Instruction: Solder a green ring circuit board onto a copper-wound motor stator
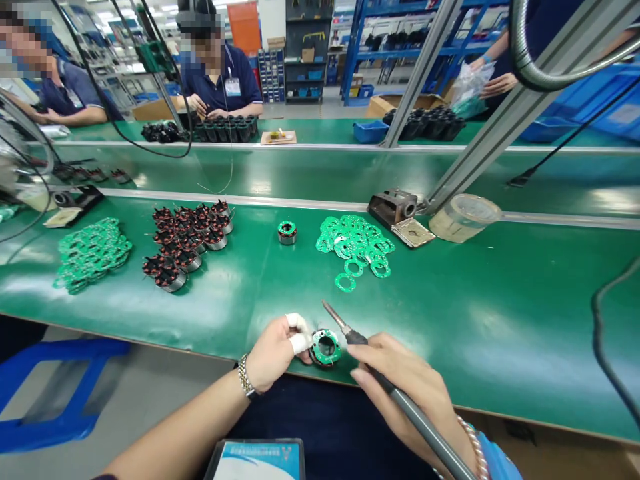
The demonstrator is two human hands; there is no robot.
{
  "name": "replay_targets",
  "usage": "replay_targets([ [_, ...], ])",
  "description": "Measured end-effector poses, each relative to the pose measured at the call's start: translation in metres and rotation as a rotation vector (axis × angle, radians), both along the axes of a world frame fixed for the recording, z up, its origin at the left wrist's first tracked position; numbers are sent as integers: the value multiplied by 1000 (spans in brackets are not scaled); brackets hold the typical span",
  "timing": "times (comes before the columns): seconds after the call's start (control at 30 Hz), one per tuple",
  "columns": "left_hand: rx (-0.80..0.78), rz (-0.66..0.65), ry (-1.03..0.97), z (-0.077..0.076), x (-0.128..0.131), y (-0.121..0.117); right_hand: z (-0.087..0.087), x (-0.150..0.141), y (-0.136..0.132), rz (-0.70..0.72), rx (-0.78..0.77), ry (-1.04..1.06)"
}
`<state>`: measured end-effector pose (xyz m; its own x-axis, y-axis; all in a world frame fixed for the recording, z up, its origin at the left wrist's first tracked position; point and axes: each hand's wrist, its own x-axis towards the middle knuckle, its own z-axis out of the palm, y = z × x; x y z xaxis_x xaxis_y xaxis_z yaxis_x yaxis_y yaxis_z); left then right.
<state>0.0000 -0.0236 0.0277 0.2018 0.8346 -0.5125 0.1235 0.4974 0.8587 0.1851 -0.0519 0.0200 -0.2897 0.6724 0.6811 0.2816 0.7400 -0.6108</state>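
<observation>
Catching the action at the bench, we saw the left hand pinching a green ring circuit board, its white-taped fingers pressed together against the rim. The left forearm came in low from the side, wrist turned inward. The right hand had its fingers curled around a soldering iron, the tip angled up just beside the board, apparently not touching it. All this happened just over the near edge of the green surface. Farther out, one wound stator with a board on it stood alone. To its left lay a cluster of wound stators and a heap of loose boards; to its right, another heap of boards.
</observation>
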Motion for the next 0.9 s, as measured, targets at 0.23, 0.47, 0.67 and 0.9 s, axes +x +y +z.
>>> replay_targets([
  [0.23, 24, 8, 25, -5, -1, 0, 8, 4, -11, 36, -32, 20],
  [0.47, 47, -1, 35, -5, -1, -1, -2, 6, -13, 65, -63, 23],
  [0.67, 33, 1, 23, -6, -2, -2, -6, 4, -12, 67, -137, 9],
  [0.9, 26, 1, 12, -5, 0, 0, 3, 4, -9, 60, -97, 12],
])
